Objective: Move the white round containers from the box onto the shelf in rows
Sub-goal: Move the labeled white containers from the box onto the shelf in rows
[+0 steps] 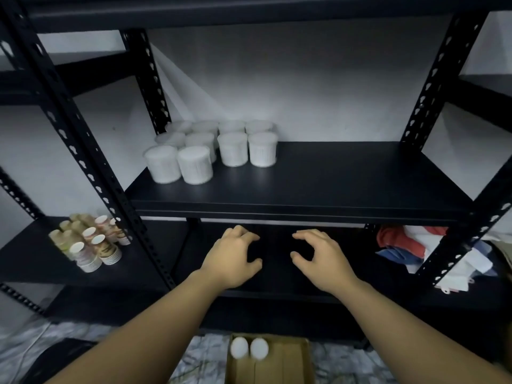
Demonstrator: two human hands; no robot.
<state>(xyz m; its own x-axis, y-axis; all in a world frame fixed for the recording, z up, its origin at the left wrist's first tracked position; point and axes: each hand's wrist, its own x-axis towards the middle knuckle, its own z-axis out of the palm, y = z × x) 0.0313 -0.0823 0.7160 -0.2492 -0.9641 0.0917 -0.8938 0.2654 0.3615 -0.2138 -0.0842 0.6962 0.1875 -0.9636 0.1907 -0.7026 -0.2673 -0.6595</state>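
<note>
Several white round containers [210, 146] stand in rows at the back left of the black shelf [318, 189]. On the floor below, a cardboard box [288, 364] holds two more white containers [249, 347] at its far left. My left hand [232, 259] and my right hand [321, 259] hover side by side below the shelf's front edge, above the box. Both have loosely curled fingers and hold nothing.
A cluster of paper cups [88, 242] stands on the lower left shelf. Folded red, white and blue cloths [415, 248] lie on the lower right shelf. Perforated black uprights [91, 151] frame the shelf. The shelf's right half is bare.
</note>
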